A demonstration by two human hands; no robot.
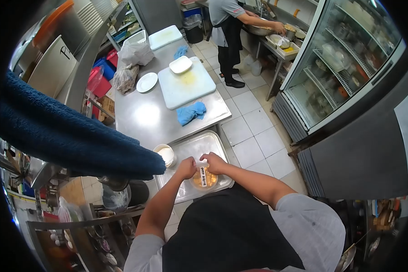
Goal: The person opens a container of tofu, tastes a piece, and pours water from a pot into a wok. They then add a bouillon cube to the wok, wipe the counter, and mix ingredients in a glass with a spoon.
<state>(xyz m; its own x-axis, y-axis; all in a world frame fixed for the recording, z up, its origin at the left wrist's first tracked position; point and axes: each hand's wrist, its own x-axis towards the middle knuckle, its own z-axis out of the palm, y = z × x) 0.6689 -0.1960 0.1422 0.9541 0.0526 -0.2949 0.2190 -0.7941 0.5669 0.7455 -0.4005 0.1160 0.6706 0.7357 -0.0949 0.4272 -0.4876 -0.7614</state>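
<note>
A round clear plastic tub (211,181) with orange-yellow pieces inside stands on a metal tray (217,144) in front of me. A white label with dark writing runs across its lid. My left hand (187,168) grips the tub's far left rim, fingers curled. Close beside it, my right hand (214,163) is closed on the same rim, its fingers bent over the far edge. Just left of my left hand, a white tub (165,155) with pale contents sits at the tray's edge.
Beyond the tray, a steel table (136,120) carries a cutting board (167,95), a blue cloth (191,113) and a white plate (147,83). A dark blue towel (77,129) hangs close at left. A co-worker (229,36) stands at a far counter. A glass-door fridge (344,59) is at right.
</note>
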